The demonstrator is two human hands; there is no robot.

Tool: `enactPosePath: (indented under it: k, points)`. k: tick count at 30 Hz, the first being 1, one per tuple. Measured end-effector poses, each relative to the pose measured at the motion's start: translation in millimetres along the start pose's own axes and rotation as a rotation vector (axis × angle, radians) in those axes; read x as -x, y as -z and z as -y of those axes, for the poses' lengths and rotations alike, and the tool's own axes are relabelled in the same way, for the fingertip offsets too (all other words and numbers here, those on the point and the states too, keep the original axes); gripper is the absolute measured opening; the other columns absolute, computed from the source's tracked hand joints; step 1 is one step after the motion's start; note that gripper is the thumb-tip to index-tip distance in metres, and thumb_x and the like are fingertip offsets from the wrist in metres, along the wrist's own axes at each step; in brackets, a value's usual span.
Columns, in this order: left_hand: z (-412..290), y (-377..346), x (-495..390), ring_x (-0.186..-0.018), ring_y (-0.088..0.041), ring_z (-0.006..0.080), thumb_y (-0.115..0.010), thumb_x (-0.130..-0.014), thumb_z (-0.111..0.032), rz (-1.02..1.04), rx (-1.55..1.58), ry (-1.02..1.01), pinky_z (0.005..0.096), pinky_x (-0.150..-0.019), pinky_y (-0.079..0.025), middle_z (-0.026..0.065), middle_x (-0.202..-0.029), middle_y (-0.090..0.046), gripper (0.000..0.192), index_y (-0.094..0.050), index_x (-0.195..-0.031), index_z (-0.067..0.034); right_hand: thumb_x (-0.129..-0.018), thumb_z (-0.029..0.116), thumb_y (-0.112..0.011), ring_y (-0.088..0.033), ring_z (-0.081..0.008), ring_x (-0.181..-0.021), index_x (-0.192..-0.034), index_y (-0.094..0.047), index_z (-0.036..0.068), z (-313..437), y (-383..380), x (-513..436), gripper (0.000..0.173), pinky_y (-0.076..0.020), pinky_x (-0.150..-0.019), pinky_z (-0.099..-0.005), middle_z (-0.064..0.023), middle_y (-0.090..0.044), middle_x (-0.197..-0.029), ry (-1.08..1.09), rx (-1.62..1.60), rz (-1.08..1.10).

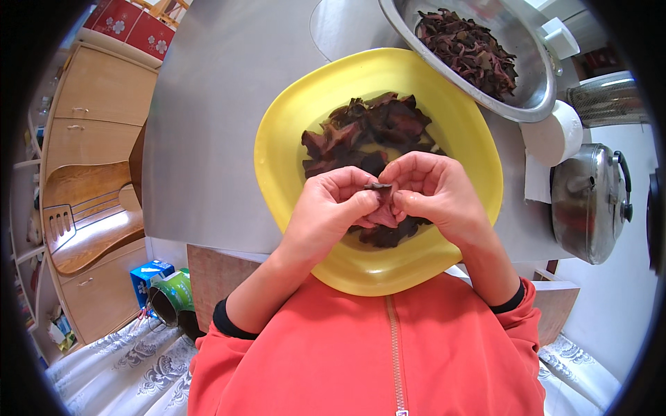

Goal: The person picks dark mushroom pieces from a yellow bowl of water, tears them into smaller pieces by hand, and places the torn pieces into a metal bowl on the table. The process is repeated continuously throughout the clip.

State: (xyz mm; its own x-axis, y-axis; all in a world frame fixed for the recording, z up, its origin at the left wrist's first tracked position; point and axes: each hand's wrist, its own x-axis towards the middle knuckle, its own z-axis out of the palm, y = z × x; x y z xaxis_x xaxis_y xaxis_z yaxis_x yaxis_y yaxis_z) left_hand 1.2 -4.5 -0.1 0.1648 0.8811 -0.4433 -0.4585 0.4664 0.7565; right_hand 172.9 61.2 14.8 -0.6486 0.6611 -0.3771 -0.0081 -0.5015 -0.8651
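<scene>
A small piece of dark, pink-sided wood-ear-like fungus (384, 209) is pinched between my two hands, above a yellow plastic basin (281, 125). My left hand (330, 205) grips its left side with thumb and fingers. On the other side, my right hand (439, 195) holds it with thumb and curled fingers. Larger soaked fungus pieces (359, 127) lie in shallow liquid in the basin, partly hidden by my hands. Beyond it at the upper right, a stainless steel bowl (536, 73) holds a heap of smaller torn fungus pieces (471, 54).
The basin sits on a metal-topped table (208, 130), overhanging its near edge. Right of it are a paper roll (554, 132), a metal kettle (583, 208) and a wire mesh basket (606, 101). A wooden chair (96, 187) stands at left, near a green tin (179, 291).
</scene>
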Motion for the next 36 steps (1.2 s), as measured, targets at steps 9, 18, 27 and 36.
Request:
enactPosePath:
  k: [9, 18, 27, 36]
  points:
    - [1.0, -4.7, 3.3, -0.076, -0.065, 0.0128, -0.06, -0.084, -0.008, -0.049, -0.091, -0.06, 0.0212, -0.063, -0.051, 0.008, -0.083, -0.064, 0.014, -0.056, -0.093, 0.003, -0.076, -0.005, -0.058, -0.06, -0.0099, -0.071, -0.089, -0.058, -0.004, 0.2, -5.1, -0.4, 0.013, -0.051, -0.064, -0.0219, -0.0052, -0.061, -0.079, 0.0, 0.204, -0.083]
    - [2.8, 2.3, 0.6, -0.074, -0.062, 0.0096, -0.059, -0.085, -0.011, -0.013, -0.069, -0.021, 0.021, -0.064, -0.05, 0.0053, -0.083, -0.064, 0.013, -0.058, -0.092, 0.0, -0.076, -0.007, -0.055, -0.061, -0.0106, -0.069, -0.09, -0.058, -0.005, -0.4, 1.0, -0.4, 0.015, -0.052, -0.062, -0.0224, -0.0057, -0.061, -0.081, -0.051, -0.005, -0.032]
    - [5.5, 6.7, -2.8, -0.077, -0.063, 0.0106, -0.06, -0.085, -0.015, 0.061, 0.067, 0.036, 0.0215, -0.066, -0.051, 0.0047, -0.085, -0.063, 0.014, -0.058, -0.092, -0.002, -0.076, -0.006, -0.055, -0.061, -0.0108, -0.074, -0.094, -0.058, -0.004, -1.3, 3.7, 1.6, 0.018, -0.0522, -0.066, -0.0231, -0.0065, -0.061, -0.087, 0.025, -0.106, 0.005]
    - [2.3, 3.1, -3.3, -0.084, -0.065, 0.0209, -0.06, -0.084, -0.014, 0.098, 0.101, 0.065, 0.0306, -0.078, -0.054, 0.012, -0.092, -0.064, 0.021, -0.056, -0.098, 0.001, -0.077, -0.005, -0.058, -0.06, -0.0099, -0.079, -0.096, -0.057, -0.002, -3.3, 8.8, 3.4, 0.019, -0.0515, -0.071, -0.0237, -0.0064, -0.061, -0.089, 0.098, -0.181, -0.022]
